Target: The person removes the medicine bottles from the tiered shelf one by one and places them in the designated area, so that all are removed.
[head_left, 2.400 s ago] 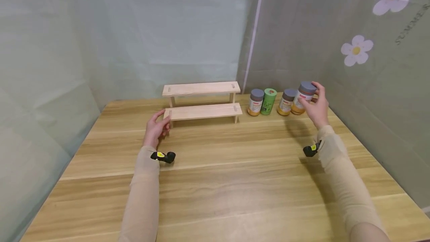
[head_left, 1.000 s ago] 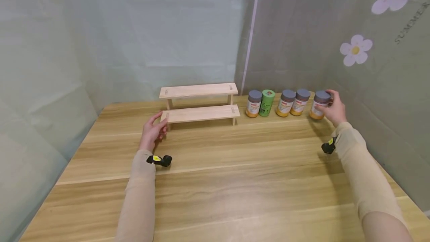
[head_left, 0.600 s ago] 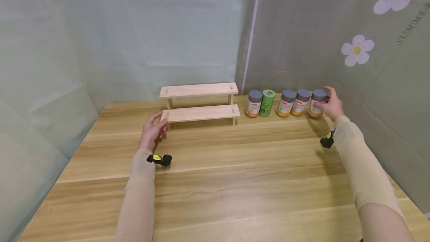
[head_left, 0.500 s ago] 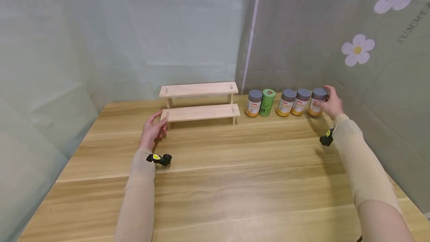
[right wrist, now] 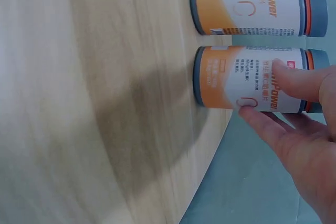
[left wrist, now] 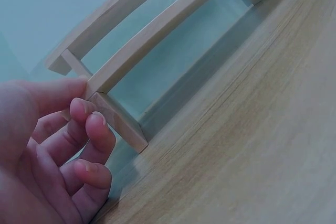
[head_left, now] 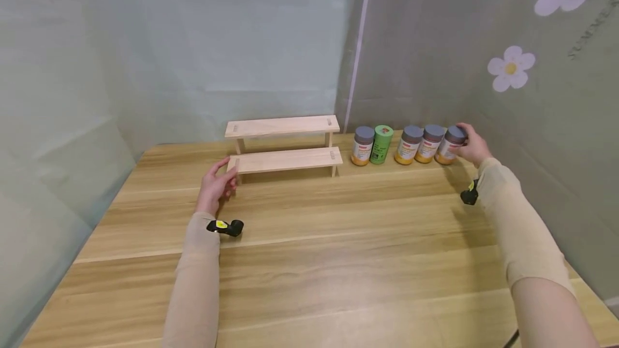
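Note:
In the head view, my left hand (head_left: 216,186) holds the left end of a pale two-tier wooden display rack (head_left: 285,160). The left wrist view shows the thumb (left wrist: 58,94) on the lower shelf's end and the other fingers curled by its leg (left wrist: 121,121). At the back right, my right hand (head_left: 473,146) grips a grey-capped vitamin bottle (head_left: 448,149) with a white and orange label. In the right wrist view, thumb and fingers span this upright bottle (right wrist: 247,77); a narrow gap parts it from a matching bottle (right wrist: 247,4).
Left of the held bottle stand two matching bottles, one (head_left: 429,145) nearer and one (head_left: 408,146) beyond. Further left are a green canister (head_left: 381,145) and another grey-capped bottle (head_left: 362,146), beside the rack. Fabric walls (head_left: 271,42) enclose the wooden table (head_left: 314,262).
The right hand has slid its bottle left, from a clear gap to close beside its neighbour; 2.4 s ago it was at a bottle further left. The left hand has stayed on the rack.

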Motion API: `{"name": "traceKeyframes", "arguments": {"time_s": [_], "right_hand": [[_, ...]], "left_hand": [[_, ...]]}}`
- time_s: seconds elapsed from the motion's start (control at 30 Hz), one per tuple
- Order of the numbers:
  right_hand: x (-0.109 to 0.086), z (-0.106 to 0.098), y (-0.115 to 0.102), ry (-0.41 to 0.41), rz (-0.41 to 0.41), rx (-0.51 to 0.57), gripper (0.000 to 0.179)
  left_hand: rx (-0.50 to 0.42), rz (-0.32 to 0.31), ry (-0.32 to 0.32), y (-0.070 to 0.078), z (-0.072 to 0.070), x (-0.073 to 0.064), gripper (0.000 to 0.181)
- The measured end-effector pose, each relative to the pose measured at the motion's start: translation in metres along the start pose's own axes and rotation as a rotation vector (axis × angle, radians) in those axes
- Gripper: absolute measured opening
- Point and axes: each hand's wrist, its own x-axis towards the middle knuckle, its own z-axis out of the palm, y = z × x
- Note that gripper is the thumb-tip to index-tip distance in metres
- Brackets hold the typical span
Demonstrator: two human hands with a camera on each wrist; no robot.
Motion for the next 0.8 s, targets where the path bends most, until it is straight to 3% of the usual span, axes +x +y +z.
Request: {"name": "traceKeyframes", "arguments": {"time_s": [0.23, 0.47, 0.63, 0.8], "right_hand": [[-0.003, 0.001, 0.004, -0.014, -0.034, -0.078, 0.082], [-0.005, 0.014, 0.014, 0.044, -0.090, -0.131, 0.089], [-0.008, 0.017, 0.011, 0.073, -0.085, -0.141, 0.092], [-0.011, 0.010, -0.002, 0.082, -0.017, -0.163, 0.092]], "left_hand": [[0.015, -0.008, -0.011, 0.001, -0.002, -0.001, 0.064], [-0.003, 0.009, -0.023, 0.003, 0.000, -0.005, 0.062], [-0.002, -0.028, -0.019, 0.011, 0.002, -0.017, 0.061], [-0.007, -0.026, -0.029, 0.018, 0.004, -0.024, 0.062]]}}
